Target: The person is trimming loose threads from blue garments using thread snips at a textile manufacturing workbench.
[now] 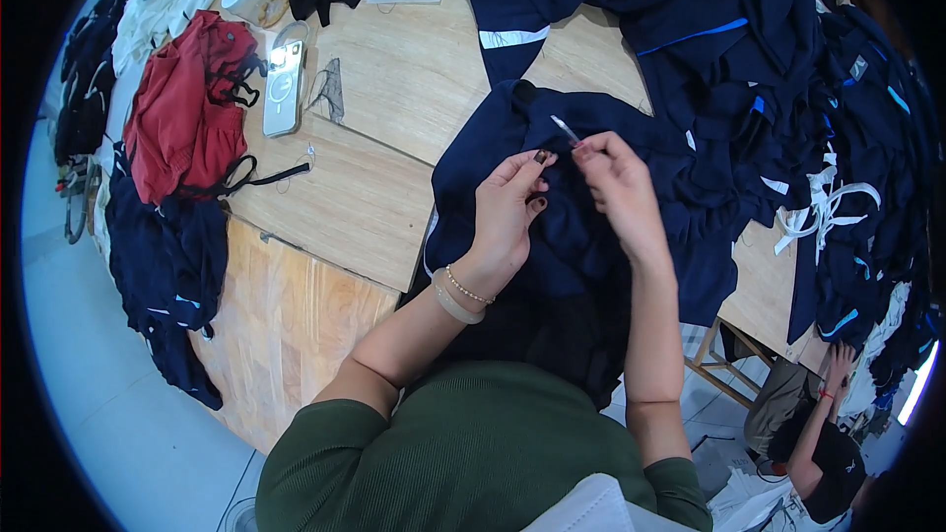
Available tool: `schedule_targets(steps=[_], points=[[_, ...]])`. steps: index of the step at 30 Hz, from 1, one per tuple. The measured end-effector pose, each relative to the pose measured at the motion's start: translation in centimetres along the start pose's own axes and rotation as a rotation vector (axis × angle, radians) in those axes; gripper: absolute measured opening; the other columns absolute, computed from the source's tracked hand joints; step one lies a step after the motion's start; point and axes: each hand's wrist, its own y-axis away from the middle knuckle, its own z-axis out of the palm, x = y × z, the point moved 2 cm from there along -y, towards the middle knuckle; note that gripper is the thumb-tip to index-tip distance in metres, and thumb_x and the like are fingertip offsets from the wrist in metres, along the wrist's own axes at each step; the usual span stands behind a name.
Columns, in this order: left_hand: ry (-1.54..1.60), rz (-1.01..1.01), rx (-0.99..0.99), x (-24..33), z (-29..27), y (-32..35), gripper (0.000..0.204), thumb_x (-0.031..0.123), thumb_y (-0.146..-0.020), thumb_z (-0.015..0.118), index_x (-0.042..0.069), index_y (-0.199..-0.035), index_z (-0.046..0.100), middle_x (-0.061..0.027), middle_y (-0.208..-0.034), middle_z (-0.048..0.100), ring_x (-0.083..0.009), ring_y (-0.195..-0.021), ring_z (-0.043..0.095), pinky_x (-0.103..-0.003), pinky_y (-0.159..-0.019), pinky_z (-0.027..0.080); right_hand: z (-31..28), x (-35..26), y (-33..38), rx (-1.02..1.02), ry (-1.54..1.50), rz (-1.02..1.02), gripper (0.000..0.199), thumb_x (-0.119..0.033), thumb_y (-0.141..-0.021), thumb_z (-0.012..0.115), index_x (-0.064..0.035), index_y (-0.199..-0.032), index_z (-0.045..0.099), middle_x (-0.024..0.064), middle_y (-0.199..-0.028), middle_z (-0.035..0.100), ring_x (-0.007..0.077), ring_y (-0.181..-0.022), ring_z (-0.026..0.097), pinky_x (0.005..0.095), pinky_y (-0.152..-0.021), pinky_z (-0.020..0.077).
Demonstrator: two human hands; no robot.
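Navy garment [552,227] lies bunched on the tabletop [365,187] edge before me. Left hand [507,212] pinches its fabric, grip closed; right hand [616,182] is closed on a thin metal tool [566,128]. I judge taut cloth and a shallow tip angle matter.

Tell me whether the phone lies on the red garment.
No: the phone lies on the bare wooden table, just beside the red garment.
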Motion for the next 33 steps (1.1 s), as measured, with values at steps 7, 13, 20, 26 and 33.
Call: schedule_targets(steps=[7, 13, 20, 26, 33], points=[[-0.045, 0.031, -0.118, -0.4, -0.7, 0.2, 0.010, 0.013, -0.094, 0.057, 0.010, -0.100, 0.064, -0.0008, -0.116, 0.066, -0.0019, -0.077, 0.054, -0.020, -0.074, 0.041, -3.8, -2.2, 0.1, 0.032, 0.252, 0.055, 0.030, -0.030, -0.092, 0.062, -0.0011, -0.088, 0.070, -0.0097, -0.053, 0.034, 0.0006, -0.045, 0.027, 0.0205, -0.042, 0.0182], [-0.067, 0.059, -0.146, -0.7, -0.7, 0.2, 0.008, 0.012, -0.094, 0.056, 0.010, -0.098, 0.063, -0.0013, -0.121, 0.063, -0.0009, -0.078, 0.053, -0.018, -0.073, 0.041, -3.1, -1.4, -1.0, -0.021, 0.456, -0.020, 0.026, -0.024, -0.086, 0.069, 0.0012, -0.080, 0.072, -0.0030, -0.057, 0.056, 0.0021, -0.049, 0.038, 0.0206, -0.045, 0.0260], [-0.042, 0.074, -0.101, -0.9, -0.8, 0.1, 0.008, 0.007, -0.091, 0.059, 0.005, -0.095, 0.066, -0.0024, -0.110, 0.066, -0.0013, -0.076, 0.055, -0.016, -0.065, 0.040, -1.7, -3.0, -1.9, -0.077, 0.663, -0.006, 0.029, -0.025, -0.080, 0.072, 0.0038, -0.076, 0.072, 0.0074, -0.050, 0.053, 0.0085, -0.049, 0.044, 0.0249, -0.049, 0.0344], [-0.076, 0.091, -0.105, -0.9, -0.8, 0.3, 0.008, 0.008, -0.090, 0.060, 0.007, -0.096, 0.065, 0.0021, -0.094, 0.063, -0.0034, -0.080, 0.056, -0.019, -0.071, 0.042, -1.0, -4.2, -2.2, -0.087, 0.771, -0.016, 0.028, -0.025, -0.078, 0.073, 0.0032, -0.076, 0.073, 0.0094, -0.048, 0.053, 0.0118, -0.044, 0.044, 0.0262, -0.049, 0.0358], [-0.093, 0.095, -0.092, -0.8, -0.8, 0.3, 0.007, 0.007, -0.090, 0.060, 0.007, -0.095, 0.065, 0.0013, -0.095, 0.063, -0.0037, -0.079, 0.055, -0.019, -0.072, 0.042, 0.0, -5.2, -2.7, -0.112, 0.913, -0.025, 0.026, -0.024, -0.077, 0.072, 0.0019, -0.077, 0.073, 0.0131, -0.053, 0.058, 0.0172, -0.047, 0.054, 0.0283, -0.053, 0.0434]])
